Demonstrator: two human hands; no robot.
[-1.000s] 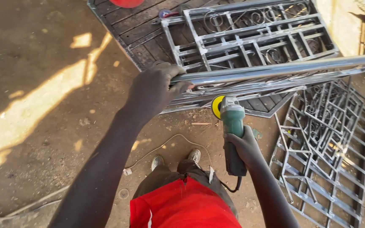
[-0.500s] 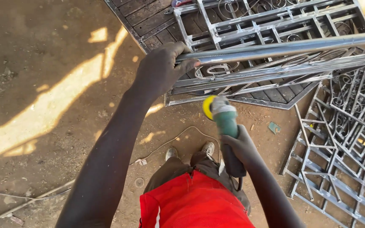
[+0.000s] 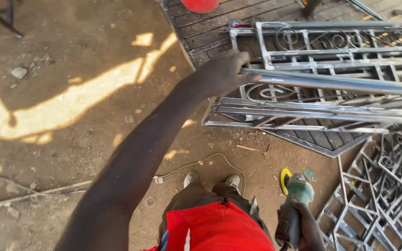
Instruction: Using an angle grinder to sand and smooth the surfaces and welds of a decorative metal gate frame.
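- Left hand (image 3: pixel 224 72) reaches far out, fingers clenched around the end of a long shiny metal tube (image 3: pixel 340 83) that runs off to the right.
- Tube lies across the top of a stacked metal grille frame (image 3: pixel 331 46) with scroll work, far right of the scene.
- Right hand (image 3: pixel 303 227) low and near, grip wrapped round the dark body of an angle grinder (image 3: pixel 294 204); green head up, yellow disc (image 3: pixel 284 179) on its left side, held clear of the metal.
- More grille frames (image 3: pixel 382 195) lie flat on the ground at near right, just beside the grinder.
- Dark slatted panel (image 3: pixel 219 23) under the stacked frame.
- Thin cable (image 3: pixel 201 162) trails over the dirt floor (image 3: pixel 70 139) near the person's shoes (image 3: pixel 212 179).
- Red round object (image 3: pixel 200 4) at the far edge, partly cut off.
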